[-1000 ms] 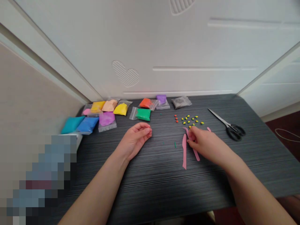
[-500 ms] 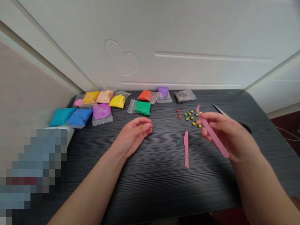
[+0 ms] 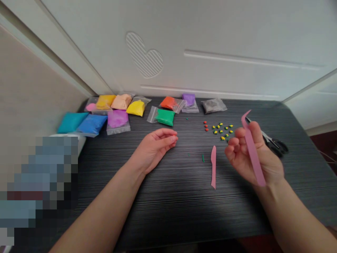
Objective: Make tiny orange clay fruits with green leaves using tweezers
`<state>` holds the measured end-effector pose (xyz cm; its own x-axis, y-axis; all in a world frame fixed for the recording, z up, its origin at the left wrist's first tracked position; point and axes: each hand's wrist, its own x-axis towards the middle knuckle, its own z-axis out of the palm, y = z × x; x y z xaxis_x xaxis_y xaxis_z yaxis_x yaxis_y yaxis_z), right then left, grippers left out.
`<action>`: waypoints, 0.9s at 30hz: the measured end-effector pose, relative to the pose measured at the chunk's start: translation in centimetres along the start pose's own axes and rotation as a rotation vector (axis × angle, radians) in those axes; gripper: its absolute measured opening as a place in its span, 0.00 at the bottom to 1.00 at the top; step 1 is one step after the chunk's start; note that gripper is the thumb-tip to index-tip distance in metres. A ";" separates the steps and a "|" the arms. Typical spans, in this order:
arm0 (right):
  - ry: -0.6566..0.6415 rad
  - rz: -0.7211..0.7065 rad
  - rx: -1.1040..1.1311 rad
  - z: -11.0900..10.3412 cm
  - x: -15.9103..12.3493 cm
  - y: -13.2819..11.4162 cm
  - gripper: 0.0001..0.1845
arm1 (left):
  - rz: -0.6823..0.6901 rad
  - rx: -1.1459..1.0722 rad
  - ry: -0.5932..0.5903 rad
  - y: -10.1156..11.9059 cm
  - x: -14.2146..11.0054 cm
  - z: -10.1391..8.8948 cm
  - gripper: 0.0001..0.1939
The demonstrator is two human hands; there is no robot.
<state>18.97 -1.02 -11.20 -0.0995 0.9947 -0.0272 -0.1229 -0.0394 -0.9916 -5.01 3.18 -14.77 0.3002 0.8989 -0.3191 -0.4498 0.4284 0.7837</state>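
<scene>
My left hand [image 3: 160,146] is above the dark table with thumb and fingers pinched together. A bit of red clay [image 3: 175,134] shows at its fingertips. My right hand [image 3: 252,154] is turned palm up and holds a pink plastic fork [image 3: 254,156], which lies across the palm and thumb with its curved tines seen edge-on. Between the hands lies a pink plastic knife [image 3: 213,167], with a thin green clay strip [image 3: 203,158] to its left. Behind it are several small yellow-and-green clay pieces [image 3: 221,131] and a short column of red pieces [image 3: 206,126].
Black-handled scissors [image 3: 279,146] lie behind my right hand, partly hidden. Bags of coloured clay line the back, among them a green bag [image 3: 165,117], an orange bag [image 3: 169,102] and a grey bag [image 3: 213,105]. A blue bag [image 3: 92,124] sits at the left. A white panel [image 3: 223,77] rises behind.
My right hand has moved right and rolled palm up, turning the fork edge-on and uncovering more of the scissors. Red now shows at my left fingertips. The whole view has shifted slightly.
</scene>
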 end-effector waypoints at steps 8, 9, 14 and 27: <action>-0.058 -0.028 -0.010 0.8 0.0 0.0 0.08 | -0.002 0.013 0.006 0.0 -0.1 0.0 0.08; -0.054 -0.021 -0.019 0.9 0.0 0.0 0.07 | -0.002 0.013 0.011 0.0 -0.1 0.0 0.08; -0.013 -0.014 -0.187 1.6 0.0 0.8 0.08 | -0.009 0.004 0.048 0.0 -0.1 0.2 0.09; -0.169 -0.106 -0.816 2.6 -0.3 1.0 0.06 | 0.014 0.016 0.059 0.0 -0.1 0.5 0.07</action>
<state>16.28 -1.59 -11.89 -0.2825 0.9589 0.0262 0.6062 0.1997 -0.7698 -4.65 3.07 -14.48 0.2436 0.9087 -0.3390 -0.4396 0.4151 0.7965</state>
